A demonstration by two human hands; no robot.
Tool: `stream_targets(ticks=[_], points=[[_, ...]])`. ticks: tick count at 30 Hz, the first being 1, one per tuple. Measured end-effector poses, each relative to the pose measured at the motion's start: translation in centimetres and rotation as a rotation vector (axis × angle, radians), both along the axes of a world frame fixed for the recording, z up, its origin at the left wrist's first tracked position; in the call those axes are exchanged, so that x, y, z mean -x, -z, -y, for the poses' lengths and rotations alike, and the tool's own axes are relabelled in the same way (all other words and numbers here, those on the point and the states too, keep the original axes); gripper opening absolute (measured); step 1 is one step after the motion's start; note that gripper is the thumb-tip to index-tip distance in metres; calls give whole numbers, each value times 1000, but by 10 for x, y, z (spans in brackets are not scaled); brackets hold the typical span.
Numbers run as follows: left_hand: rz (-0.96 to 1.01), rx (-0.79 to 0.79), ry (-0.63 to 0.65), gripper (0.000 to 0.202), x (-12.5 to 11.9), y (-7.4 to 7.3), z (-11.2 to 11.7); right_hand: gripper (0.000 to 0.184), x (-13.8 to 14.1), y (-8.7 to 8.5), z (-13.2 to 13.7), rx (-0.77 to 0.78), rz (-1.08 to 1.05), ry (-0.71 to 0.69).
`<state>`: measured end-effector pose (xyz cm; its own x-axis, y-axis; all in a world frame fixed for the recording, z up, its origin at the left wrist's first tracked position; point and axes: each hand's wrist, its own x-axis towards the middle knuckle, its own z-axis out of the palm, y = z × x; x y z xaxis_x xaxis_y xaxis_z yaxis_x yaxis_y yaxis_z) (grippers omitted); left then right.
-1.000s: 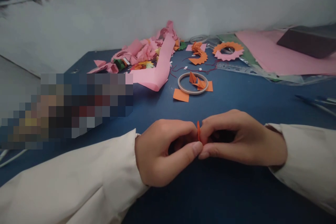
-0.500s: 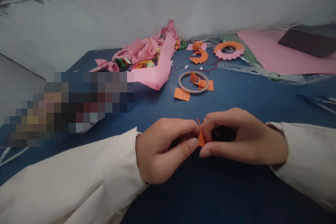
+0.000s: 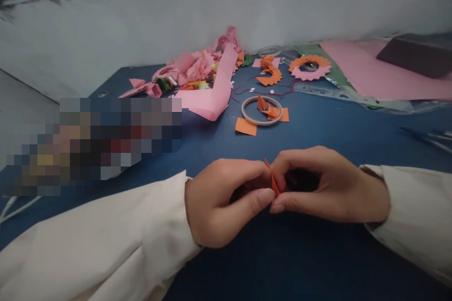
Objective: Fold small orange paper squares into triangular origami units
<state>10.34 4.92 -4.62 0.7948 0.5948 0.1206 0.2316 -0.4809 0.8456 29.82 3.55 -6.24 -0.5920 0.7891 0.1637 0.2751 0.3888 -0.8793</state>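
Observation:
Between the fingertips of both hands is a small folded piece of orange paper (image 3: 273, 179), held upright and seen nearly edge-on. My left hand (image 3: 231, 202) pinches it from the left, thumb in front. From the right my right hand (image 3: 325, 183) grips it with thumb and curled fingers. Much of the paper is hidden by the fingers. Beyond the hands lies a roll of tape (image 3: 243, 114) on its side, with folded orange paper pieces (image 3: 262, 103) inside its ring. A flat orange paper slip (image 3: 246, 127) lies at its front left.
On the blue table (image 3: 318, 127), crumpled pink paper (image 3: 190, 68) is heaped at the back left beside a curled pink strip (image 3: 219, 89). An orange-and-pink paper ring (image 3: 310, 67), a clear ruler (image 3: 318, 89) and pink sheets (image 3: 356, 68) under a dark flat object (image 3: 416, 56) are behind.
The orange paper has turned from showing a narrow face to nearly edge-on between the fingers. My left thumb has shifted slightly right along it; both hands otherwise stay put.

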Motion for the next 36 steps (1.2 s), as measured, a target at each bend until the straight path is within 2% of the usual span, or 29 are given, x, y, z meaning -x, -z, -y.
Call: stream_targets(ticks=[12, 21, 25, 28, 32, 34, 36], points=[[-69, -23, -53, 13, -2, 2, 1, 15, 0, 1, 2, -77, 16, -5], [-89, 176, -150, 15, -6, -3, 7, 17, 0, -3, 11, -75, 76, 32], [-183, 199, -208, 15, -7, -8, 14, 22, -7, -5, 23, -27, 164, 126], [-294, 64, -220, 17, -8, -9, 20, 24, -12, -4, 35, -88, 297, 274], [-473, -259, -261, 20, -7, -4, 30, 25, -11, -2, 42, -191, 423, 264], [-471, -442, -325, 16, -6, 2, 34, 24, -8, 0, 42, -217, 471, 252], [-371, -641, -323, 18, -5, 6, 38, 24, -6, 3, 41, -275, 508, 234]])
